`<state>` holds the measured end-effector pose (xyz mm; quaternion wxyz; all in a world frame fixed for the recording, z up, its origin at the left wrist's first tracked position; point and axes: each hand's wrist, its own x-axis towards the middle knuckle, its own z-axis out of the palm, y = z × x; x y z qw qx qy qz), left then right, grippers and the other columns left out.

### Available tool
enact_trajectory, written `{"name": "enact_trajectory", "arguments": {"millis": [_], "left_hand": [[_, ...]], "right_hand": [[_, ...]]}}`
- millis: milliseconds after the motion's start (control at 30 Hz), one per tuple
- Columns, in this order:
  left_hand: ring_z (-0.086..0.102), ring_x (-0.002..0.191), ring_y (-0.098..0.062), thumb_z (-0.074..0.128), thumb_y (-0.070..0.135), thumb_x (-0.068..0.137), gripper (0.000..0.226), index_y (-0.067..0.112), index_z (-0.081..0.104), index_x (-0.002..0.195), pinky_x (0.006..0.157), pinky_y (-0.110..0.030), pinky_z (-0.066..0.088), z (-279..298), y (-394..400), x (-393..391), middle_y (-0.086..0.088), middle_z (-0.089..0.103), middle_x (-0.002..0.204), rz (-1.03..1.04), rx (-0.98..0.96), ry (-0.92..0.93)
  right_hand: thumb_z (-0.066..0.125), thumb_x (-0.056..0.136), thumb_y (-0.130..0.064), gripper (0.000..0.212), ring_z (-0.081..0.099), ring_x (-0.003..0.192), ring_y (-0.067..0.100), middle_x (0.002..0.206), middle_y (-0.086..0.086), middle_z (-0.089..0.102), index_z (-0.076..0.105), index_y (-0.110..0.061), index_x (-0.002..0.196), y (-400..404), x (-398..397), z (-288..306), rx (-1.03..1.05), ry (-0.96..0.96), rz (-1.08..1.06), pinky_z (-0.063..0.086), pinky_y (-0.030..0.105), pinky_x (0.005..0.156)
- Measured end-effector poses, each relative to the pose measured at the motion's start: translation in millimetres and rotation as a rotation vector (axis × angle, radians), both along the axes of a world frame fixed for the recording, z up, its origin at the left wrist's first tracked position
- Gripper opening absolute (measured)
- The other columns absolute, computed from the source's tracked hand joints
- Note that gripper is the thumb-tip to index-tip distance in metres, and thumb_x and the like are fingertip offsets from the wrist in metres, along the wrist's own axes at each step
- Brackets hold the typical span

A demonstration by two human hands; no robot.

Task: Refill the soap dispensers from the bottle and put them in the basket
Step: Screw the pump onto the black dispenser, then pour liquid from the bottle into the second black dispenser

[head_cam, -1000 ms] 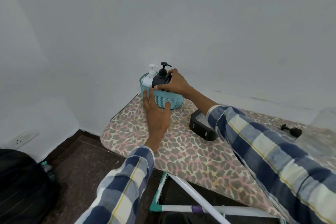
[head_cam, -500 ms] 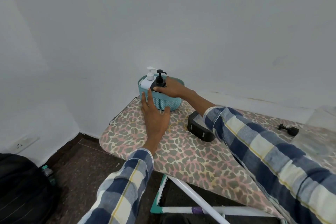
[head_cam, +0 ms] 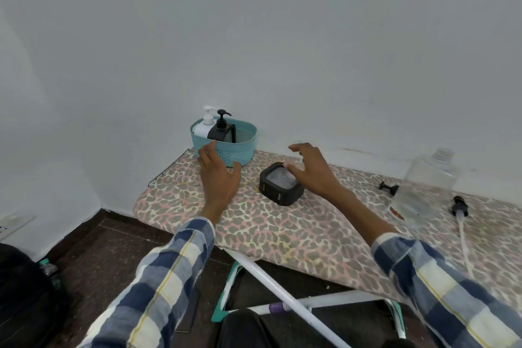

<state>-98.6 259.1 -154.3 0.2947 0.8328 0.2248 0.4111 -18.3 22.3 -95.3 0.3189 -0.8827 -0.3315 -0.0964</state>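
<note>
- Your right hand (head_cam: 313,171) has let go of the black dispenser (head_cam: 221,129) and come back out of the basket (head_cam: 240,150). A moment ago it was gripping that dispenser and lowering it in; now it hovers empty, fingers spread, over the square black dispenser (head_cam: 281,187) on the table (head_cam: 282,229).
- The black dispenser now stands upright inside the basket, touching the white dispenser (head_cam: 204,126) on its left, both pump heads above the rim. That placement looks finished.
- Your left hand (head_cam: 219,175) has stayed where it was: fingers straight, fingertips against the basket's front wall, palm low over the table, steadying and gripping nothing.
- The basket sits at the far left end of the table, close to the wall, with free room on its right side.
- The square black dispenser lies open-topped just right of the basket, not yet put away. I judge it to be your next piece, since your right hand is directly above it.
- The clear bottle (head_cam: 430,175) stands well apart at the right, its cap off. A loose pump with its tube (head_cam: 460,215) lies beside it, and a small black pump head (head_cam: 388,187) lies to its left.
- I cannot tell how full the square dispenser is. Check it, then fit its pump before lifting it into the basket.
</note>
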Motion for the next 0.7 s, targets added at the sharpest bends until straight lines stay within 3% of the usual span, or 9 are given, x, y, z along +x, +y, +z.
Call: {"name": "enact_trajectory", "arguments": {"millis": [100, 167, 300, 400, 467, 600, 700], "left_hand": [[0.051, 0.122, -0.033, 0.069, 0.031, 0.095, 0.053, 0.012, 0.046, 0.138, 0.095, -0.050, 0.052, 2.2, -17.9, -0.9, -0.012, 0.048, 0.136, -0.060, 0.101, 0.055], [0.057, 0.114, -0.030, 0.060, 0.043, 0.102, 0.041, 0.013, 0.055, 0.129, 0.095, -0.049, 0.052, 0.7, -37.3, -1.4, -0.008, 0.057, 0.125, -0.178, 0.051, 0.142], [0.065, 0.098, -0.026, 0.046, 0.074, 0.092, 0.058, 0.021, 0.065, 0.105, 0.087, -0.045, 0.054, -1.2, -69.9, -0.2, -0.001, 0.067, 0.103, -0.278, 0.010, 0.372], [0.066, 0.090, -0.022, 0.062, 0.056, 0.096, 0.037, 0.019, 0.064, 0.100, 0.074, -0.037, 0.049, 6.0, -95.4, -1.0, 0.002, 0.066, 0.094, -0.357, -0.078, 0.362], [0.065, 0.091, -0.018, 0.069, 0.044, 0.098, 0.027, 0.021, 0.061, 0.109, 0.076, -0.036, 0.050, 8.3, -111.7, -1.9, 0.005, 0.067, 0.100, -0.414, -0.112, 0.344], [0.070, 0.098, -0.025, 0.073, 0.030, 0.098, 0.034, 0.023, 0.051, 0.123, 0.085, -0.045, 0.059, 5.8, -136.1, -3.6, -0.004, 0.069, 0.109, -0.525, -0.259, 0.242], [0.074, 0.098, -0.028, 0.073, 0.024, 0.098, 0.043, 0.029, 0.042, 0.128, 0.085, -0.054, 0.063, 4.1, -144.0, -0.1, -0.009, 0.072, 0.111, -0.616, -0.321, 0.166]], "right_hand": [[0.068, 0.101, -0.037, 0.045, 0.053, 0.129, 0.023, 0.140, 0.005, 0.057, 0.057, -0.016, 0.140, -49.1, -11.0, -20.4, 0.026, 0.041, -0.061, 0.049, 0.047, 0.108], [0.068, 0.102, -0.034, 0.043, 0.055, 0.127, 0.022, 0.138, 0.005, 0.058, 0.057, -0.016, 0.139, -73.5, -18.2, -32.6, 0.054, 0.075, -0.094, 0.050, 0.049, 0.108], [0.068, 0.102, -0.034, 0.044, 0.061, 0.120, 0.020, 0.134, 0.005, 0.064, 0.058, -0.016, 0.140, -98.7, -36.0, -49.8, 0.105, 0.153, -0.132, 0.053, 0.047, 0.104], [0.067, 0.102, -0.034, 0.043, 0.066, 0.110, 0.016, 0.125, 0.002, 0.070, 0.058, -0.017, 0.141, -106.4, -47.3, -59.5, 0.147, 0.219, -0.111, 0.056, 0.044, 0.101], [0.069, 0.101, -0.033, 0.045, 0.066, 0.109, 0.014, 0.123, 0.001, 0.072, 0.058, -0.016, 0.142, -107.4, -54.1, -64.4, 0.184, 0.237, -0.089, 0.056, 0.039, 0.100], [0.072, 0.099, -0.037, 0.053, 0.066, 0.110, 0.015, 0.129, 0.002, 0.069, 0.056, -0.016, 0.144, -112.2, -64.5, -65.0, 0.355, 0.253, -0.151, 0.058, 0.036, 0.096], [0.074, 0.098, -0.030, 0.057, 0.066, 0.116, 0.014, 0.141, 0.001, 0.064, 0.052, -0.018, 0.149, -121.5, -66.1, -65.8, 0.399, 0.179, -0.141, 0.060, 0.033, 0.095]]}}
